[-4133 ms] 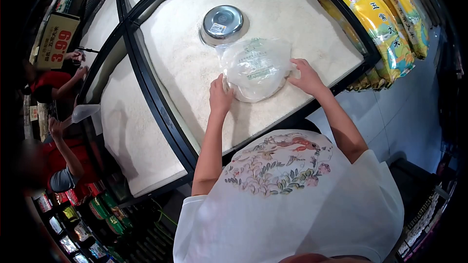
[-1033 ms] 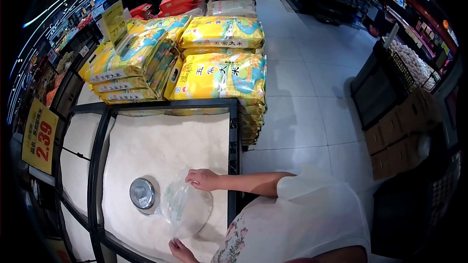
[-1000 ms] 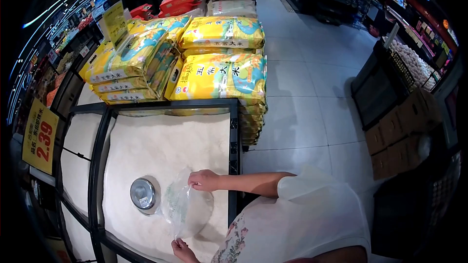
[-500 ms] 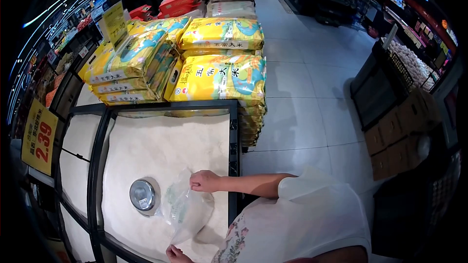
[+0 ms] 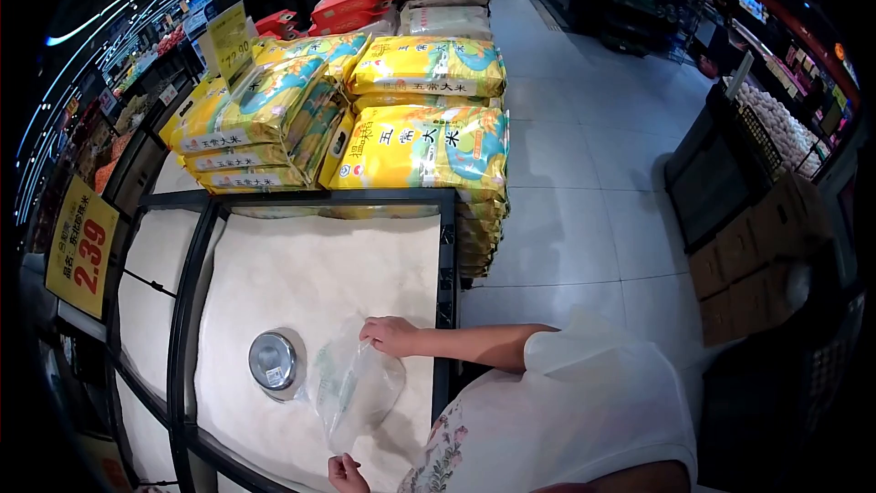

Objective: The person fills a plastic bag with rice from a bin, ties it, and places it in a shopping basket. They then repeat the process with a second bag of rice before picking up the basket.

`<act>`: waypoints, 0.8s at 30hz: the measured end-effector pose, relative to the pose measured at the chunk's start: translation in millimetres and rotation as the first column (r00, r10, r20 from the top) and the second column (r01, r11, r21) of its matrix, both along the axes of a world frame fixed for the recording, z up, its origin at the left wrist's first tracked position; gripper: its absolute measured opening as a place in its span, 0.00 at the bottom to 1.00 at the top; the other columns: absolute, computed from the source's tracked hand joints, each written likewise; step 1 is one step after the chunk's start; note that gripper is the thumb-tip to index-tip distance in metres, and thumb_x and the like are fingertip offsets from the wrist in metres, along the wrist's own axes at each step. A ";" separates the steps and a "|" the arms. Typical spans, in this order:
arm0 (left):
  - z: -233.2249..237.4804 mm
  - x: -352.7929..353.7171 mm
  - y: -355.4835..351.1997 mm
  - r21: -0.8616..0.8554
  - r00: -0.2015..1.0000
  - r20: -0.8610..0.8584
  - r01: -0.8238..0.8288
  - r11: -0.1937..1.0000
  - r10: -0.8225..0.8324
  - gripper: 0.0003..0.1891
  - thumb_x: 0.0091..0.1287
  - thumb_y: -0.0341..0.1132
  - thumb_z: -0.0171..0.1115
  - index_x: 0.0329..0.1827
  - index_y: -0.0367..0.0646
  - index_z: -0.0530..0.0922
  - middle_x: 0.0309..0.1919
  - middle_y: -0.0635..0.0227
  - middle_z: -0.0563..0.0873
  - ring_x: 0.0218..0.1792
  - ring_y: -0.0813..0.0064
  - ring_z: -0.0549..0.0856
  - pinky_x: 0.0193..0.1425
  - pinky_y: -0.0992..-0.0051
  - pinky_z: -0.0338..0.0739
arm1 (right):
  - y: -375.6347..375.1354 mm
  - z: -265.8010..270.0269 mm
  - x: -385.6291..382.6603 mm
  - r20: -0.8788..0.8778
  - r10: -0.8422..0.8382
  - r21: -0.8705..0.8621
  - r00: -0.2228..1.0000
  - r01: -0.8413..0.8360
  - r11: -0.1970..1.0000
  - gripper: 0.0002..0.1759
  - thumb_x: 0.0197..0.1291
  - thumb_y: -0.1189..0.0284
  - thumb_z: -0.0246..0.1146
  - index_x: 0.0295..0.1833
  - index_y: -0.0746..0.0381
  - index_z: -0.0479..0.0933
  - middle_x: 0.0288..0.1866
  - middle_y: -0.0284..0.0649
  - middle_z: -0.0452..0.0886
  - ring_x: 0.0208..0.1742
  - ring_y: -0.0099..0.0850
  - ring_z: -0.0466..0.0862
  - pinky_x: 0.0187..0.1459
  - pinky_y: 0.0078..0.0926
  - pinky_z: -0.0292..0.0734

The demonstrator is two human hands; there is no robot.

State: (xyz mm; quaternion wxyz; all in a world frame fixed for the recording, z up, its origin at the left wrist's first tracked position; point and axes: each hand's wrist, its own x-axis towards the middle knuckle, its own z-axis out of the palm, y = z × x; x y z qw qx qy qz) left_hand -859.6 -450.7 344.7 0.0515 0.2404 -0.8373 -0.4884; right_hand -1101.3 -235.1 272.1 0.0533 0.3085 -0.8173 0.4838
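A clear plastic bag [image 5: 360,393] with faint green print hangs stretched between my two hands above a bin of white rice [image 5: 310,265]. My right hand [image 5: 392,336] is closed in a pinch on the bag's upper edge. At the bottom of the view my left hand [image 5: 347,473] is closed on the bag's lower corner. The bag looks thin and loose. Left of it, a round shiny metal bowl [image 5: 272,361] with a white label rests on the rice, apart from both hands.
A black frame [image 5: 447,283] edges the bin. Behind it stand stacked yellow rice sacks [image 5: 420,151]. A yellow price sign [image 5: 82,245] stands at left. Grey tiled floor [image 5: 566,228] runs along the right, with cardboard boxes [image 5: 753,251] beyond.
The view has shifted slightly, so everything sits a little further right. The bag remains in both hands, its lower corner drawn somewhat nearer to my body.
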 end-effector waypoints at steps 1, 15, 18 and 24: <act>-3.4 3.4 -7.3 -0.027 0.985 -0.071 -0.159 0.987 0.157 0.12 0.62 0.37 0.52 0.26 0.37 0.70 0.22 0.67 0.71 0.28 0.73 0.67 0.36 0.73 0.65 | 2.4 2.9 -0.2 0.096 0.033 0.048 0.995 -0.037 0.998 0.06 0.49 0.71 0.58 0.34 0.60 0.74 0.33 0.39 0.76 0.33 0.37 0.77 0.36 0.31 0.72; -23.7 -4.9 -14.0 -0.112 0.941 -0.052 -0.337 0.935 0.333 0.16 0.62 0.41 0.53 0.32 0.32 0.73 0.25 0.59 0.76 0.28 0.69 0.71 0.34 0.69 0.68 | 7.3 13.7 12.4 0.186 0.406 0.174 0.895 -0.437 0.883 0.11 0.47 0.74 0.57 0.40 0.58 0.73 0.35 0.38 0.76 0.39 0.35 0.77 0.39 0.29 0.72; -25.3 -2.3 -16.5 -0.122 0.920 -0.084 -0.390 0.913 0.382 0.16 0.61 0.41 0.53 0.31 0.32 0.73 0.24 0.59 0.76 0.27 0.68 0.71 0.34 0.69 0.68 | 5.0 17.8 9.6 0.121 0.019 -0.088 0.992 -0.008 0.996 0.07 0.48 0.75 0.56 0.35 0.59 0.72 0.33 0.38 0.76 0.36 0.36 0.77 0.36 0.30 0.72; -32.8 -1.5 -23.0 -0.228 0.935 -0.051 -0.354 0.907 0.352 0.15 0.60 0.38 0.53 0.27 0.32 0.72 0.23 0.57 0.75 0.27 0.67 0.71 0.34 0.67 0.68 | 9.6 14.5 10.7 0.146 0.307 0.148 0.941 -0.327 0.933 0.07 0.48 0.74 0.57 0.35 0.60 0.72 0.33 0.37 0.73 0.32 0.35 0.77 0.35 0.29 0.72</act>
